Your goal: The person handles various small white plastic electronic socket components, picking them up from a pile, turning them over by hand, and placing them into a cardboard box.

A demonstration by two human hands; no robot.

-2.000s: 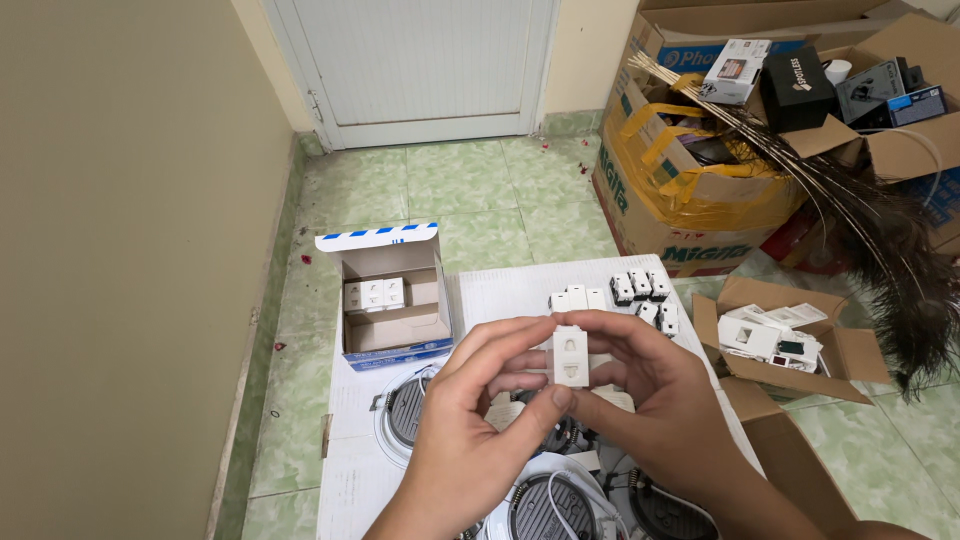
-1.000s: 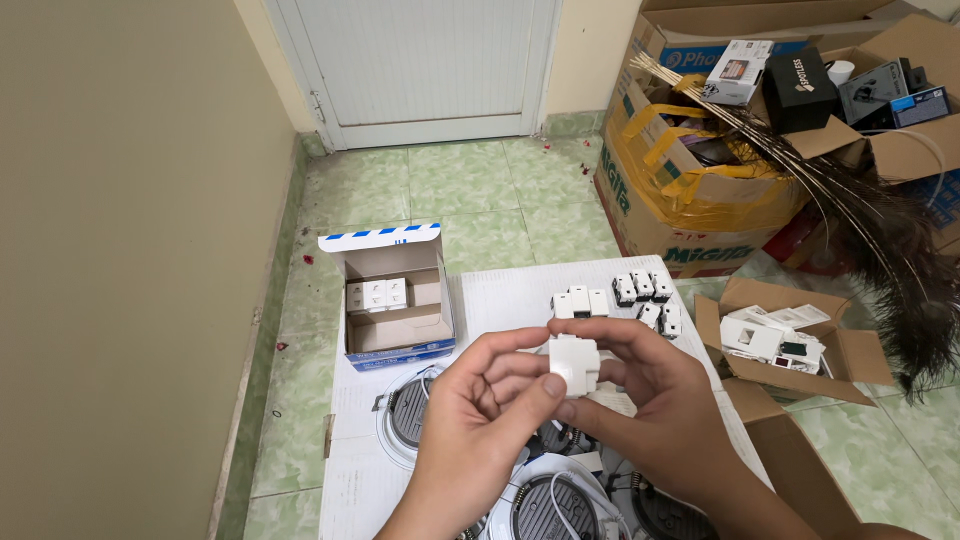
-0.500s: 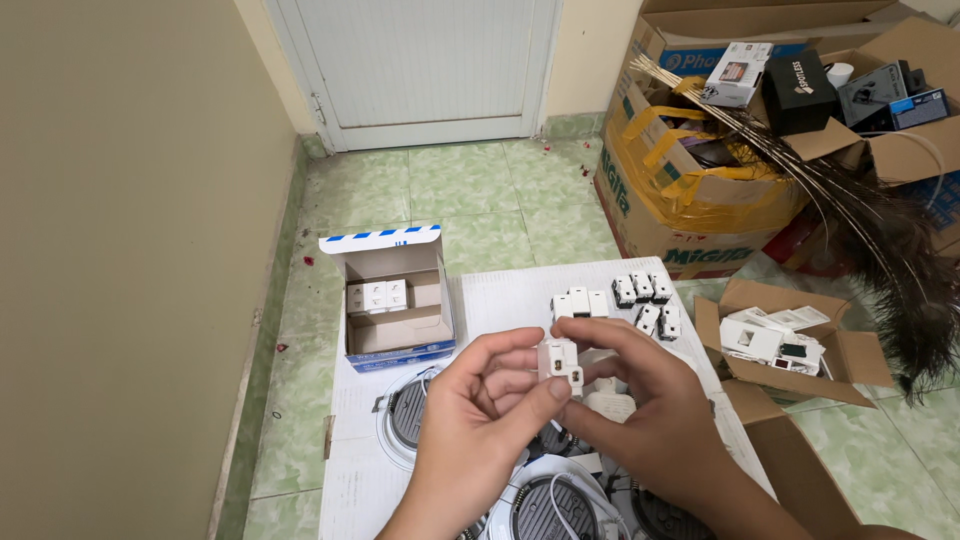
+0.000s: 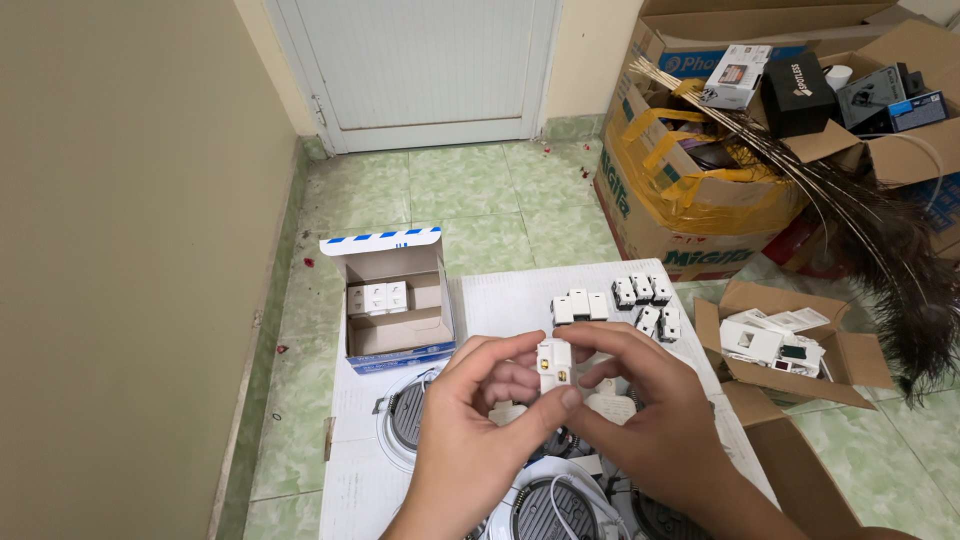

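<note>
A small white plastic socket module, blocky and smooth with brass contacts showing on the face turned toward the camera, is held upright between both hands, its long axis running vertically in the head view. It is pinched by the left hand, thumb pressed at its lower end and fingers curled behind, while the right hand is closed over its top and far side by arched fingertips. The module is kept above the near middle of a white cardboard sheet laid on a green tiled floor. Near the sheet's far right corner, a cluster of similar white modules is set out in loose rows. At the far left corner an open blue-and-white carton is seen, with three modules lined up inside. Round, ribbed metal lamp fittings are pictured on the sheet beneath the hands. A shallow brown cardboard box of white parts is placed off the right edge.
</note>
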